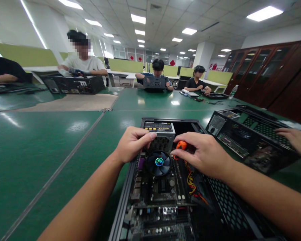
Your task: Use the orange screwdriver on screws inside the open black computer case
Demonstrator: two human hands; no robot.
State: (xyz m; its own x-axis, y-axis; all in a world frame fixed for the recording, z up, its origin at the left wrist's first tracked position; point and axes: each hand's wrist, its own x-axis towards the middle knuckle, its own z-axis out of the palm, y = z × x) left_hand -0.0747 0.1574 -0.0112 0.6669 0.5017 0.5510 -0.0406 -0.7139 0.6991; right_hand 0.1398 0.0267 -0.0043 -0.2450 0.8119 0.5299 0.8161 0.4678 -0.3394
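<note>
Guide the orange handle [182, 145], pinched in the right hand [203, 153] inside the open case [123, 201], clear of the fan [159, 162] just beside it, with the left hand [130, 143], its grip impossible to tell, steady by the power supply [163, 142].

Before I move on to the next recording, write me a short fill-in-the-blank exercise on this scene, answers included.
1. The hand holding the handle is the wearer's ____ one.
2. That handle is coloured ____.
3. The round black part with blades and a shiny centre is a ____.
4. The open computer case lies on a ____ table.

Missing words: right; orange; fan; green.
</note>
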